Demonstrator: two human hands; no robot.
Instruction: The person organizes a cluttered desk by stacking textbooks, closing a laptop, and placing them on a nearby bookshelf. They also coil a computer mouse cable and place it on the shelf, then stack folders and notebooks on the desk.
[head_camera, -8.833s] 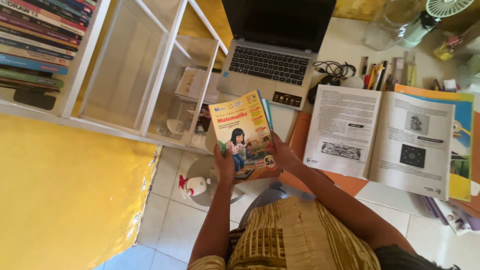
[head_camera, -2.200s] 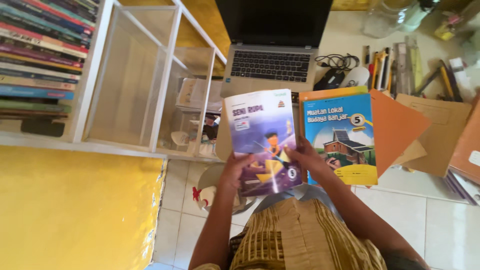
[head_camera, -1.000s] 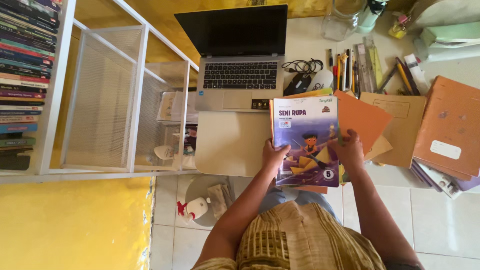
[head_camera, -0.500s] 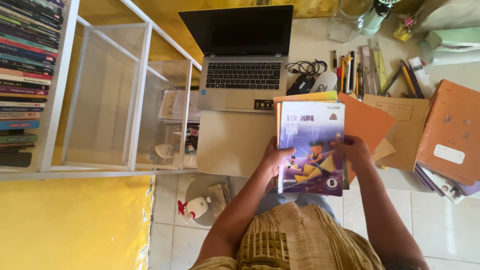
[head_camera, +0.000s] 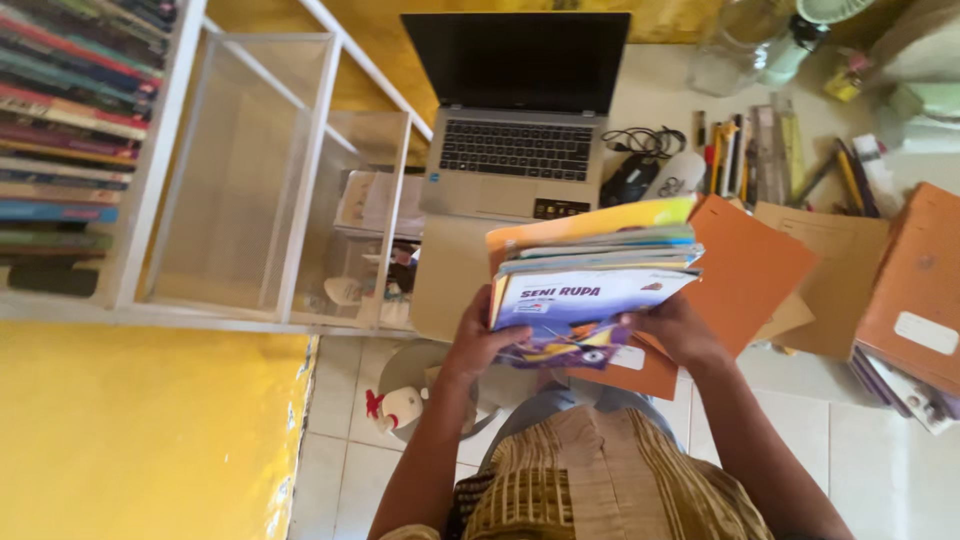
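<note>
At the far left a row of books (head_camera: 70, 110) stands in the white shelf (head_camera: 150, 200), and beside it the wire mesh rack (head_camera: 300, 180) is as before. On the floor below, the small white spray bottle (head_camera: 395, 407) lies near the person's left arm.

The left hand (head_camera: 478, 340) grips the left edge of the stack of books (head_camera: 590, 270), with the fingers curled under it and the thumb on the purple cover. Half a second ago this stack was lying flat on the desk; now it is lifted and tilted, so the page edges of several books face the camera, and the purple book on top looks short. The stack is above the front edge of the desk (head_camera: 450, 280), before the open laptop (head_camera: 520, 110).

The right hand (head_camera: 672, 330) holds the right lower corner of the stack, the fingers closed on the cover. Under the stack the orange folder (head_camera: 745, 260) lies on the desk, more of it showing than before. Further right are the pens and rulers (head_camera: 760, 150), the brown envelope (head_camera: 830, 270) and the orange notebook (head_camera: 915, 290).
</note>
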